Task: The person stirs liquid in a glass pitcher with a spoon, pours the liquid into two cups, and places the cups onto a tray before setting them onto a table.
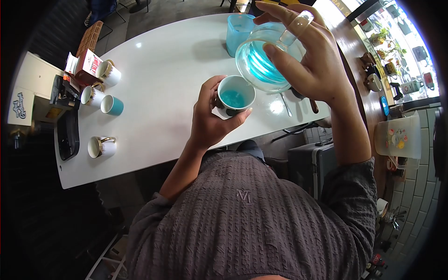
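Note:
My left hand (209, 122) is wrapped around a white cup (238, 83) with blue liquid (232, 99) in it. My right hand (310, 60) grips the clear handle of a glass jug (262, 63), which also holds blue liquid. The jug is tilted, its lower edge close beside the cup's rim. Whether any liquid is flowing between them, I cannot tell. Behind the jug stands a light blue plastic container (239, 29), partly covered by it. A spoon (286, 105) lies on the white table (158, 107), to the right of the cup.
On the table's left side stand several mugs, among them a white and gold one (102, 147) and a teal cup (112, 105). A red box (87, 66) and a black tray (68, 135) are further left. At right, a wooden counter (357, 77) holds cups and a clear plastic bin (396, 135).

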`<action>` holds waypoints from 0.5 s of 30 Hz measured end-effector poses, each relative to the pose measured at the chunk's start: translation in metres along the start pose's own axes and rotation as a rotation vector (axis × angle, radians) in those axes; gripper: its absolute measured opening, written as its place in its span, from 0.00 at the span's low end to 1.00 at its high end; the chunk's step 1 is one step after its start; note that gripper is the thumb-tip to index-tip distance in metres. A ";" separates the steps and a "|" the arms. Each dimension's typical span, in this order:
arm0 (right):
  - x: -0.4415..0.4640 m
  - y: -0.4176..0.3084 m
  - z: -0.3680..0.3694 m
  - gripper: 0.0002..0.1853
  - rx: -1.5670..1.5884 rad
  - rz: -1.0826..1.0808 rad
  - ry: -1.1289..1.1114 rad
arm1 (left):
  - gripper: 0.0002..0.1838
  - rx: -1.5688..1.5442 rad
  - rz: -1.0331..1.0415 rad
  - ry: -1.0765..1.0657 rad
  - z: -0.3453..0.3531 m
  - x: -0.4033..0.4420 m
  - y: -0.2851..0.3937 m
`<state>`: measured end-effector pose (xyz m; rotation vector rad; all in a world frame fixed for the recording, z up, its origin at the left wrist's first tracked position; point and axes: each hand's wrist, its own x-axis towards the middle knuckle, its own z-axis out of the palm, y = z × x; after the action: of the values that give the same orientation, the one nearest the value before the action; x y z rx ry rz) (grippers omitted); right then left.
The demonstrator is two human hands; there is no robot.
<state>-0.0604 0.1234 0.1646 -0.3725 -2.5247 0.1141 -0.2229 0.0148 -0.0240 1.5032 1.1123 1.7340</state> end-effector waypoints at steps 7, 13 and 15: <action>0.000 -0.002 -0.001 0.36 0.002 -0.005 0.011 | 0.39 0.023 0.029 -0.003 0.000 0.001 0.001; -0.001 0.003 0.004 0.32 -0.221 -0.014 0.026 | 0.40 0.110 0.089 -0.020 -0.002 0.006 0.004; -0.002 0.004 0.004 0.33 -0.182 -0.006 0.035 | 0.40 0.075 0.066 -0.016 -0.001 0.006 0.000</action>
<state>-0.0605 0.1267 0.1596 -0.4351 -2.5089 -0.1249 -0.2248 0.0192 -0.0209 1.6127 1.1425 1.7391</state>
